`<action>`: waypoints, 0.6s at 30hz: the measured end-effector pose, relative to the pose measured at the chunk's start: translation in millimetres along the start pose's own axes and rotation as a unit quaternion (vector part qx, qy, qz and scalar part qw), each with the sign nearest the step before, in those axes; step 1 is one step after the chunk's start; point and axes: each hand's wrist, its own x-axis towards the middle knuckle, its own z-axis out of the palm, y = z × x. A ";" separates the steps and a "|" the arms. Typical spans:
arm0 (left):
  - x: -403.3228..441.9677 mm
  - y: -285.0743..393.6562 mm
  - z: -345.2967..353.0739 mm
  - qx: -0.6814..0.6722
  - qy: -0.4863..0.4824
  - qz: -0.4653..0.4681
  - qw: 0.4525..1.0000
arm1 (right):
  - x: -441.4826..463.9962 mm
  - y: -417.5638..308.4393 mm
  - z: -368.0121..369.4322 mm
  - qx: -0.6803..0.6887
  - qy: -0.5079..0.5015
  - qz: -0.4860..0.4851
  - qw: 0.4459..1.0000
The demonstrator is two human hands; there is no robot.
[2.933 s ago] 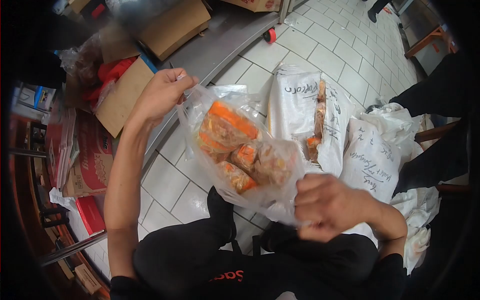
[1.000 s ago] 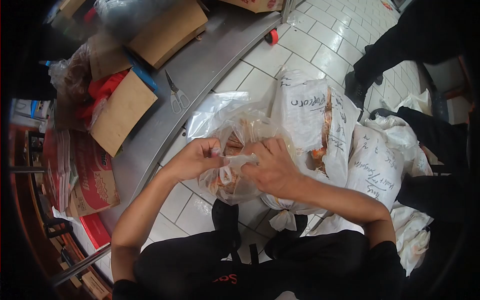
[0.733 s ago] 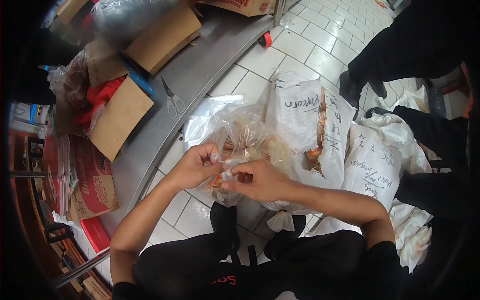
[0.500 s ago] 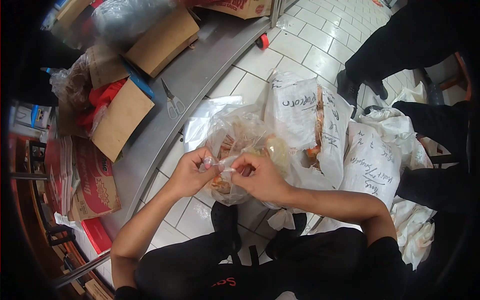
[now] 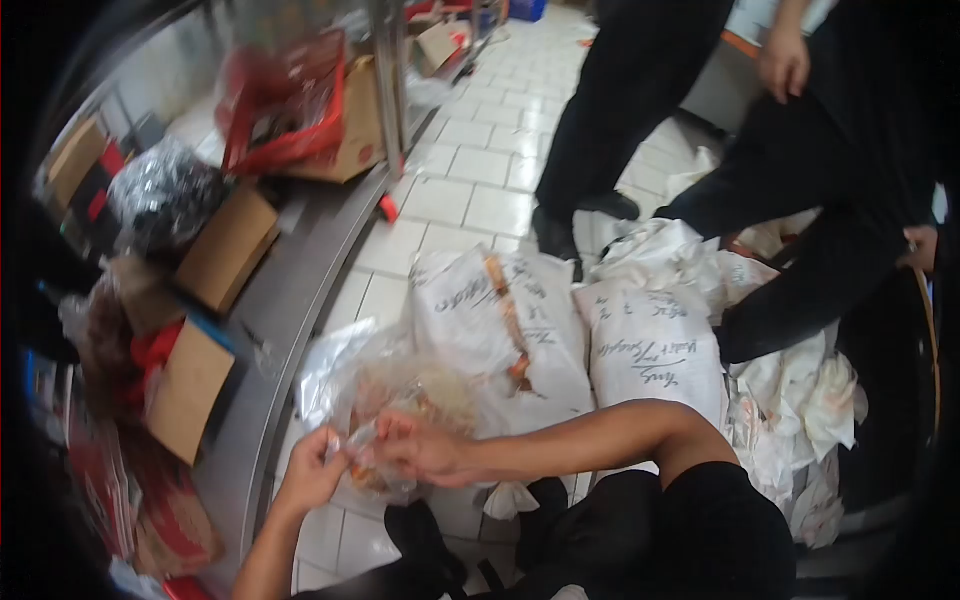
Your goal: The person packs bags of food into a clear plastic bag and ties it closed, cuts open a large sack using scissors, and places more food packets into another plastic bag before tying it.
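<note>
A clear plastic bag (image 5: 425, 385) with brownish and pale contents stands on the floor before me, between my knees and a white sack (image 5: 500, 330). My left hand (image 5: 314, 468) is closed in a pinch on the bag's gathered plastic at the near left. Close beside it, my right hand (image 5: 425, 450) has its fingers bent onto the same plastic, a little blurred. What the bag holds cannot be made out through the film. Flat clear plastic sheets (image 5: 335, 365) lie just behind the bag, by the shelf edge.
Left of me runs a low metal shelf (image 5: 300, 300) with opened cardboard boxes (image 5: 190, 390), a red crate (image 5: 300, 120) and blurred scissors (image 5: 262, 350). Another handwritten sack (image 5: 655, 350) and crumpled white sacks (image 5: 790, 400) lie to the right. Two people in dark trousers (image 5: 640, 90) stand beyond.
My view has swung up and to the right, so the bag and sacks appear further left. Both hands stay at the bag's plastic. More of the people on the right shows.
</note>
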 end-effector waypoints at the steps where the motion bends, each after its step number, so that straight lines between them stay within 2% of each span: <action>1: -1.7 6.3 -2.5 0.013 -0.009 0.013 1.000 | -3.8 -6.9 4.6 0.078 -0.044 0.058 0.994; 2: -5.1 14.5 -4.5 0.018 -0.015 0.030 0.999 | -9.3 -13.9 7.2 0.071 -0.041 0.041 0.996; 4: -14.9 33.8 -10.3 0.116 -0.005 0.078 0.990 | -23.2 -30.4 20.1 0.086 -0.125 0.096 0.984; 5: -17.6 47.6 -14.3 0.120 -0.006 0.093 0.988 | -23.6 -40.7 26.6 0.076 -0.125 0.083 0.986; 7: -27.5 76.7 -17.9 0.265 0.022 0.306 0.914 | -21.3 -65.7 40.6 -0.037 -0.204 0.162 0.965; 8: -34.3 97.3 -20.4 0.347 0.022 0.314 0.884 | -20.0 -72.9 55.2 -0.256 -0.200 0.022 0.945; 9: -39.0 119.3 -25.0 0.425 0.022 0.318 0.847 | -20.1 -81.0 60.7 -0.262 -0.195 0.021 0.945; 10: -44.2 135.7 -32.8 0.422 0.026 0.325 0.846 | -17.5 -92.9 63.3 -0.393 -0.219 -0.078 0.890; 11: -48.1 150.5 -42.2 0.467 0.028 0.303 0.830 | -14.8 -108.8 68.5 -0.510 -0.238 -0.173 0.809; 12: -49.3 159.1 -48.5 0.508 0.022 0.268 0.818 | -19.8 -134.0 82.7 -0.526 -0.238 -0.167 0.799; 13: -45.3 162.8 -55.6 0.500 0.010 0.251 0.829 | -25.3 -158.3 93.8 -0.533 -0.244 -0.152 0.796; 15: -39.8 158.4 -81.4 0.486 0.035 0.293 0.823 | -21.4 -176.5 94.7 -0.511 -0.238 -0.176 0.807; 17: -44.1 102.7 -110.6 0.414 0.129 0.203 0.878 | -6.2 -177.3 52.1 -0.362 -0.211 -0.048 0.907; 18: -56.3 62.8 -119.6 0.374 0.125 0.068 0.916 | 7.8 -168.6 4.4 -0.449 -0.138 -0.016 0.882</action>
